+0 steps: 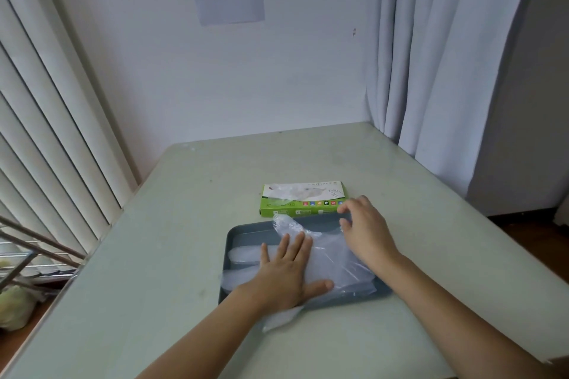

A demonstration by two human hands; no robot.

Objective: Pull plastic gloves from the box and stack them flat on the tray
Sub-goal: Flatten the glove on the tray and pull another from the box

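Centrally on the pale table (184, 224) sits a grey tray (246, 232). Clear plastic gloves (332, 258) lie stacked across the tray, one cuff overhanging its near rim. A green box (303, 206) stands just beyond the far rim. Left hand (288, 274): fingers straight, palm pressing flat on the stack's middle. Right hand (366, 234): fingers loosely bent over the stack's right side, near the box, gripping nothing.

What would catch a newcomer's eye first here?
Two hands work over the grey tray on the table: the left hand presses flat on the clear plastic gloves, and the right hand is at the tray's far rim. Just behind sits the green glove box.
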